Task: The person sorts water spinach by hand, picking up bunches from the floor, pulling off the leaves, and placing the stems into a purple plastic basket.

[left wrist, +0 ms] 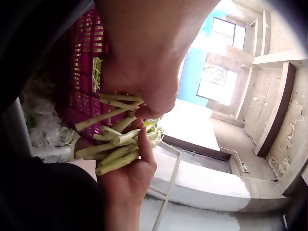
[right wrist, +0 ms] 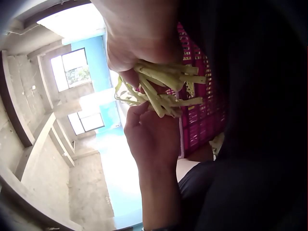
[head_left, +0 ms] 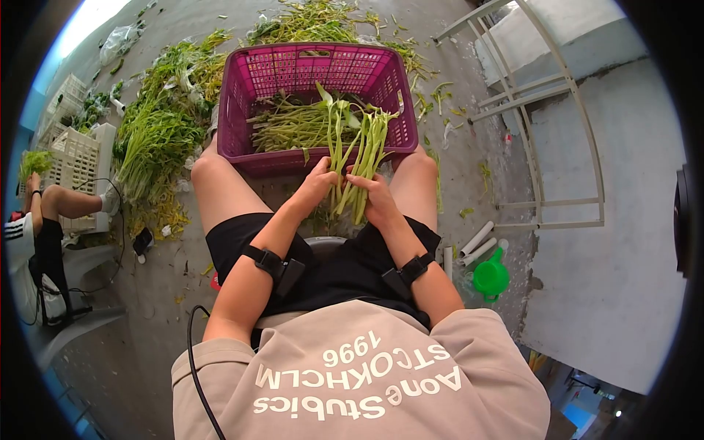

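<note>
In the head view my right hand [head_left: 378,199] grips a bundle of pale green water spinach stalks [head_left: 367,158], cut ends toward me and tops over the crate's near rim. My left hand [head_left: 317,185] pinches a few thinner, leafy stalks [head_left: 336,139] right beside that bundle. Both hands stand close together above my lap. From the left wrist view, the cut ends [left wrist: 118,161] lie across the right palm, its thumb over them. In the right wrist view my left fingers [right wrist: 137,113] are at the bundle's edge. A magenta plastic crate [head_left: 317,163] sits just beyond, holding more stalks [head_left: 290,128].
Heaps of loose greens [head_left: 158,121] cover the floor left of and behind the crate. White crates [head_left: 77,158] and another seated person [head_left: 44,220] are at far left. A metal frame [head_left: 543,205], a green plastic container [head_left: 490,279] and white pipes [head_left: 477,240] lie to the right.
</note>
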Available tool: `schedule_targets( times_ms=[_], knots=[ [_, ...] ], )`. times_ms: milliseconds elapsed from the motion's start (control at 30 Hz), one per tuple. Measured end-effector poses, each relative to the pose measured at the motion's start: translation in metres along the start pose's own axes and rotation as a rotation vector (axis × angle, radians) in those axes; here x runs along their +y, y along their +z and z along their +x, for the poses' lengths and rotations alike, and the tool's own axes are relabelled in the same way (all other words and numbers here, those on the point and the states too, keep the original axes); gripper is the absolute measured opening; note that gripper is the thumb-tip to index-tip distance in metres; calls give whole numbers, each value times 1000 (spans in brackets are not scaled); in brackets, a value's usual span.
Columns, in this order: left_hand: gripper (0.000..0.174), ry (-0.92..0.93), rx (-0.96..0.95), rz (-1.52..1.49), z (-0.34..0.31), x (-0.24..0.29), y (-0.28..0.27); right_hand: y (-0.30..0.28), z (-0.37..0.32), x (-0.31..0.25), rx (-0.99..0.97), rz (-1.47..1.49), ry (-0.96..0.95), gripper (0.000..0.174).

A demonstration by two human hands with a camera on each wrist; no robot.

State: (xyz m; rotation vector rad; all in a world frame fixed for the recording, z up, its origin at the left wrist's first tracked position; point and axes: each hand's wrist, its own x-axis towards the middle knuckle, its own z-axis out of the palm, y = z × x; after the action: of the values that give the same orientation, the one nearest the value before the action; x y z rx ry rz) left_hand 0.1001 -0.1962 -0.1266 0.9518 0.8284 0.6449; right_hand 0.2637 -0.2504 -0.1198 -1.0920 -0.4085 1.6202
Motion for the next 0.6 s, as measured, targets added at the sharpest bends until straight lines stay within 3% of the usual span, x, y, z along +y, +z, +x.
schedule_targets(
  times_ms=[100,300,533,600],
  knots=[
    [35,-52,43,-188,1,-1,0,3,-4,-5,-25,4,70,26],
    [34,54,167,-413,3,11,-10,3,-4,-6,0,-31,37,30],
    [20,-51,10,-295,-2,10,-11,1,0,-3,11,-114,11,31],
    [26,-74,48,-26,-7,16,2,-3,1,1,17,-99,3,27]
  ],
)
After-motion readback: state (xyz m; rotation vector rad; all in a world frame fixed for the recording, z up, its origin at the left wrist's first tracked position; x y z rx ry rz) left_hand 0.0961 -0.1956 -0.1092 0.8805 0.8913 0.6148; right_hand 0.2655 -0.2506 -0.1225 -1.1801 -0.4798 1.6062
